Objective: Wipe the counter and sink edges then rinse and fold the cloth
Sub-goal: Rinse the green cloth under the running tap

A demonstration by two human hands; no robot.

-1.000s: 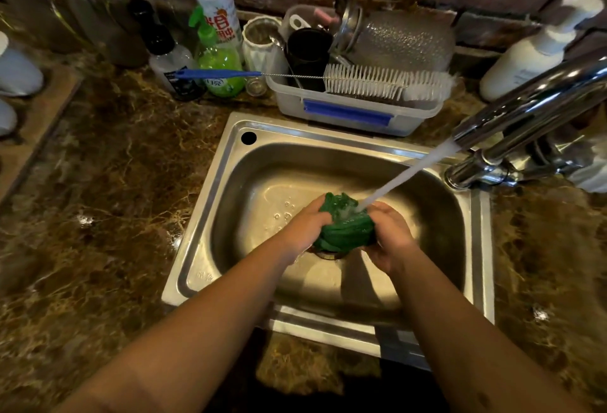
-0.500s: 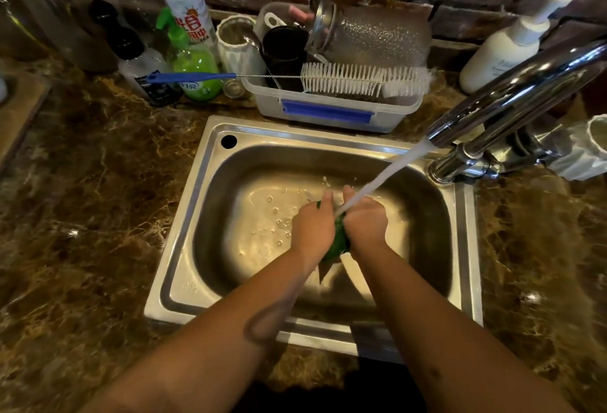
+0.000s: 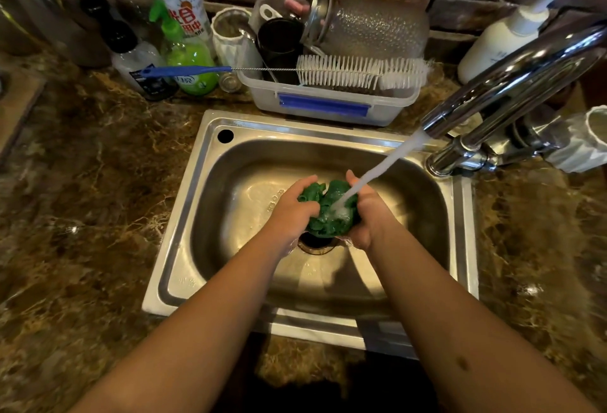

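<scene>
A wet green cloth (image 3: 323, 218) is bunched between both my hands over the drain of the steel sink (image 3: 184, 215). My left hand (image 3: 292, 209) grips its left side and my right hand (image 3: 369, 212) cups its right side. Water streams from the chrome faucet (image 3: 512, 84) at the right and lands on the cloth. The brown marble counter (image 3: 82, 199) surrounds the sink.
Behind the sink stands a clear plastic tub (image 3: 328, 103) holding a bottle brush (image 3: 358, 71), a glass jar and a dark cup. Bottles (image 3: 184, 51) crowd the back left. A white pump bottle (image 3: 505, 31) stands back right, a white cup (image 3: 588, 140) beside the faucet.
My hands were pressed tight together with the cloth nearly hidden; now they have parted a little and the green cloth shows between them under the stream.
</scene>
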